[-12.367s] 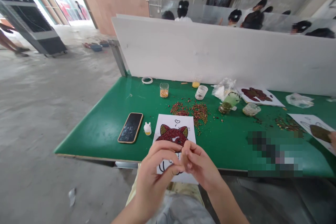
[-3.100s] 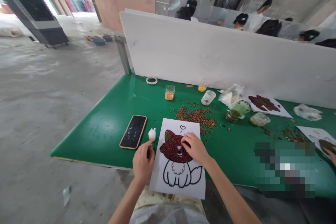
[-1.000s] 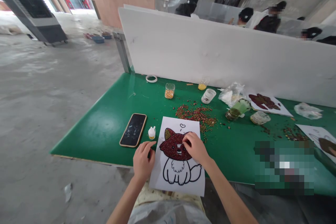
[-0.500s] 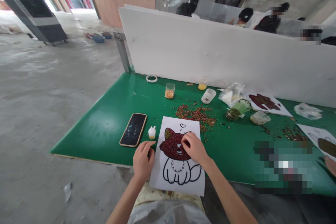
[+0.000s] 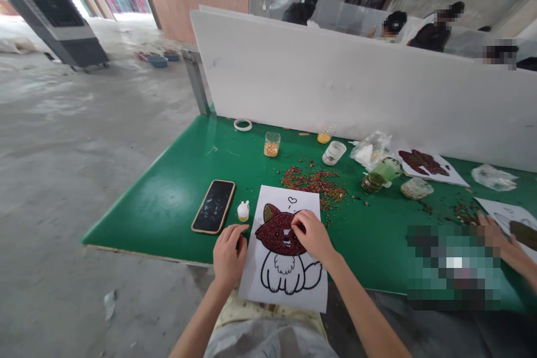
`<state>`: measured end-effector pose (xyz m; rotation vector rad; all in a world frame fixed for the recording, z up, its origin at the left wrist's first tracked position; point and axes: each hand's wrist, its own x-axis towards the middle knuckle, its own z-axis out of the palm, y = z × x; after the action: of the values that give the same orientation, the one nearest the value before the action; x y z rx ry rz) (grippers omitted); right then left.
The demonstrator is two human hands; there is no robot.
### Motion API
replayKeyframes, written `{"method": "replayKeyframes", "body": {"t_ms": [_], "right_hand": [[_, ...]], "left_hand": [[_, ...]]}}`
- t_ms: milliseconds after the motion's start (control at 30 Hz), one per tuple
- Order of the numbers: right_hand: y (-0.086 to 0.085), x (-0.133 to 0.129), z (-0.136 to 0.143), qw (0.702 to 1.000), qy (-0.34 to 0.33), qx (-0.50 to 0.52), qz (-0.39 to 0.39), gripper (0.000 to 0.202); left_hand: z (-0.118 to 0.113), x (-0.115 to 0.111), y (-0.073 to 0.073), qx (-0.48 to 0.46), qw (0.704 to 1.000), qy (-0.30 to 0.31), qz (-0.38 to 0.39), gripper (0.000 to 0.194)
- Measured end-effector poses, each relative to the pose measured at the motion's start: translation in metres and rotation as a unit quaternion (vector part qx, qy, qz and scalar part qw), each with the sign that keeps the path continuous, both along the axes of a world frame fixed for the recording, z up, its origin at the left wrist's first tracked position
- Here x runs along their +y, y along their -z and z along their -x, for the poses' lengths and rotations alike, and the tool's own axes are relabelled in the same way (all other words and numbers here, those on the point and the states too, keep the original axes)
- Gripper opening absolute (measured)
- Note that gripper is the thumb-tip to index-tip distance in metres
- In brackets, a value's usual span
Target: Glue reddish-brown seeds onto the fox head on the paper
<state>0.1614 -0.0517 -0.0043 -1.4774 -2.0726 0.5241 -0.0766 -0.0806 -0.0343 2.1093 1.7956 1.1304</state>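
A white sheet of paper (image 5: 251, 285) with a black-outlined cartoon animal lies at the table's near edge. Dark red grains fill the animal's head (image 5: 273, 241), and one ear (image 5: 268, 213) is greenish; its body stays white. Over the face, my right hand (image 5: 314, 239) has thumb and forefinger pinched together; whatever is between them is too small to make out. My left hand (image 5: 229, 254) rests by the sheet's left edge, holding nothing, its forefinger stretched out. Just beyond it stands a small white bottle (image 5: 243, 211). Loose red and green beans (image 5: 312, 182) lie behind the sheet.
A phone (image 5: 213, 207) lies to the left on the green table (image 5: 168, 179). Further back are a cup of yellow kernels (image 5: 272, 145), a tape roll (image 5: 243, 125), a clear cup (image 5: 334, 153) and a tipped jar (image 5: 380, 174). A white partition (image 5: 335, 78) rises behind. A co-worker's hand (image 5: 503, 240) is at right.
My two hands have hardly moved, the right still pinched over the animal's face. At right, a co-worker's hand has come further in, near the loose beans there.
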Motion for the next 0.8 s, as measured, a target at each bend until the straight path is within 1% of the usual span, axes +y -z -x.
{"method": "replayKeyframes", "body": {"t_ms": [200, 267, 333, 400, 500, 567, 667, 800], "right_hand": [[0.003, 0.0, 0.001, 1.0, 0.003, -0.005, 0.005, 0.015], [0.003, 0.0, 0.002, 1.0, 0.004, -0.008, 0.006, 0.015], [0.002, 0.0, 0.002, 1.0, 0.004, -0.01, 0.005, 0.015], [0.001, -0.001, 0.001, 1.0, 0.007, -0.009, 0.002, 0.014], [0.001, -0.005, 0.001, 0.999, 0.03, -0.007, -0.017, 0.012], [0.002, -0.01, 0.002, 0.997, 0.06, -0.017, -0.047, 0.011], [0.008, -0.021, 0.004, 0.99, 0.091, -0.042, -0.096, 0.014], [0.016, -0.031, 0.005, 0.988, 0.084, -0.061, -0.118, 0.02]], "left_hand": [[0.001, 0.0, 0.002, 0.005, 1.0, -0.002, 0.004, 0.025], [0.002, 0.0, 0.002, 0.017, 1.0, 0.007, 0.005, 0.026], [0.002, -0.001, -0.001, 0.047, 0.998, 0.041, 0.009, 0.028], [-0.002, -0.002, -0.006, 0.092, 0.991, 0.098, 0.015, 0.032], [-0.013, -0.006, -0.014, 0.147, 0.973, 0.174, 0.02, 0.04], [-0.024, -0.008, -0.018, 0.165, 0.964, 0.205, 0.02, 0.043], [-0.037, -0.009, -0.018, 0.177, 0.961, 0.211, 0.016, 0.045], [-0.043, -0.007, -0.015, 0.202, 0.958, 0.2, 0.025, 0.045]]}}
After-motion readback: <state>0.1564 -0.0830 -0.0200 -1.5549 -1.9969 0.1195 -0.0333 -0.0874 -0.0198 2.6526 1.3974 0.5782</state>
